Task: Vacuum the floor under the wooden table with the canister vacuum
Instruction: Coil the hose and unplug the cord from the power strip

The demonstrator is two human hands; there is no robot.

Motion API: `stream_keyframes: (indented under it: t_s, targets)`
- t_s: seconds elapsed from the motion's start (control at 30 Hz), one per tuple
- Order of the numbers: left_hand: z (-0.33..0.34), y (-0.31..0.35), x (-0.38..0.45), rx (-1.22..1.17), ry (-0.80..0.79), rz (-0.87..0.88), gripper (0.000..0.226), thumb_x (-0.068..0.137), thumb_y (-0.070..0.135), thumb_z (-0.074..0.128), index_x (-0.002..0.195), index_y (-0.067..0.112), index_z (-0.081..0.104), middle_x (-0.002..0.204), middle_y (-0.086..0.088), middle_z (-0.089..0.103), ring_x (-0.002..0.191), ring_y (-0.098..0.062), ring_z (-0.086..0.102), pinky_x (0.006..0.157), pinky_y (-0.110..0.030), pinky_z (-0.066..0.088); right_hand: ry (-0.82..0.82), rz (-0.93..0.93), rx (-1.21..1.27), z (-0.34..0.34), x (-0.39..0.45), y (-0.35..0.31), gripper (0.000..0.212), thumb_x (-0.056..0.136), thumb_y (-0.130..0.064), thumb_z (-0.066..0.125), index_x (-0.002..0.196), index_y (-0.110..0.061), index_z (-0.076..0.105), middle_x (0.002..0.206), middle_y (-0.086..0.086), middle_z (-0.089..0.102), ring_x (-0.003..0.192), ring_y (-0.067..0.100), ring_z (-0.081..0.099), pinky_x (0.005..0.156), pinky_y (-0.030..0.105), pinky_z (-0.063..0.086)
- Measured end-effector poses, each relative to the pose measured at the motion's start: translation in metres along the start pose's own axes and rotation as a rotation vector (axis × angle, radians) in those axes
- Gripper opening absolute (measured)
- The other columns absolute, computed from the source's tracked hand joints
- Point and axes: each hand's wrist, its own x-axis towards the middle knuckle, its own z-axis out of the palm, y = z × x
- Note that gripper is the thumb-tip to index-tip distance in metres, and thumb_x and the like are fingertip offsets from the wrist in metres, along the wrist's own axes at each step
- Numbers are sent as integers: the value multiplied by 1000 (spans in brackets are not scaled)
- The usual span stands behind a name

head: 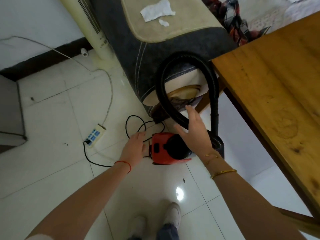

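Observation:
A small red and black canister vacuum (163, 149) sits on the white tiled floor (52, 170) beside the wooden table (270, 94) at the right. Its black ribbed hose (161, 78) loops up high and comes down as a black tube (215, 108) near the table edge. My right hand (194, 130) hovers with spread fingers over the vacuum, right by the lower hose. My left hand (136, 148) reaches with straight fingers just left of the vacuum, above its black power cord (133, 122). Neither hand holds anything.
A white power strip (96, 135) with the cord plugged in lies left of the vacuum. A dark sofa arm (138, 54) with crumpled paper (156, 10) stands behind. A cream tower fan (91, 26) is by the wall. My shoes (171, 215) are below.

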Motion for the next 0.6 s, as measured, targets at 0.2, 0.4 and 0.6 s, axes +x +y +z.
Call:
stream_keyframes:
  t_s: [0.2, 0.4, 0.6]
  targets:
    - [-66, -41, -30, 8, 54, -51, 57, 96, 20, 49, 148, 10, 28, 142, -10, 38, 127, -21, 41, 103, -28, 38, -149, -146, -115, 24, -19, -77, 60, 93, -28, 57, 146, -13, 32, 150, 4, 35, 141, 19, 28, 119, 33, 21]
    - [-131, -120, -58, 43, 76, -101, 55, 98, 18, 47, 148, 9, 27, 146, -10, 35, 132, -23, 37, 107, -29, 33, -278, -170, -156, 68, -22, -150, 49, 95, -28, 53, 139, -10, 40, 138, 9, 46, 129, 22, 41, 109, 24, 28]
    - [-175, -235, -75, 16, 68, -230, 57, 93, 6, 48, 147, 10, 30, 142, -12, 39, 125, -23, 44, 104, -29, 37, -315, -163, -149, 150, -7, -213, 47, 94, -28, 55, 135, -8, 45, 134, 10, 51, 125, 24, 46, 108, 30, 35]
